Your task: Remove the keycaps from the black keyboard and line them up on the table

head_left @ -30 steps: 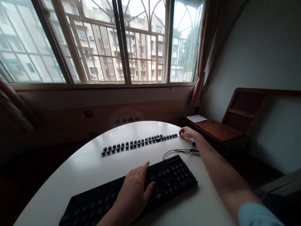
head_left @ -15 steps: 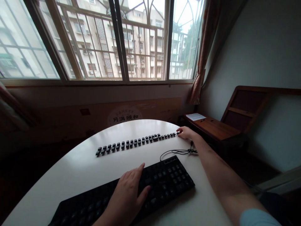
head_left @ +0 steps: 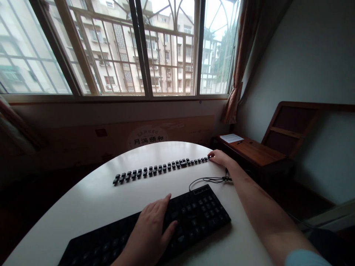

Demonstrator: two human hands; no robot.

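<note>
A black keyboard [head_left: 205, 207] lies slanted on the white round table. Across its middle rests my left hand [head_left: 152, 227], thumb held apart from the fingers, which lie flat together. Beyond the keyboard, small black keycaps [head_left: 155, 169] stand in two lines that thin to a single line on the right. At that right end my right hand [head_left: 217, 157] has thumb and forefinger pinched round a dark keycap [head_left: 209, 157], mostly covered by the fingertips. Some key spots on the keyboard look bare of caps, though dim light hides detail.
The keyboard's black cable [head_left: 213, 179] lies loosely bundled behind it, under my right forearm. The round table's edge [head_left: 91, 168] curves round the far side. A wooden bench [head_left: 260, 153] with a paper sheet [head_left: 231, 138] stands at the right, below the window wall.
My right thumb and forefinger have closed on the keycap at the row's right end; before, the forefinger was lifted above it. The left hand stays in place on the keyboard.
</note>
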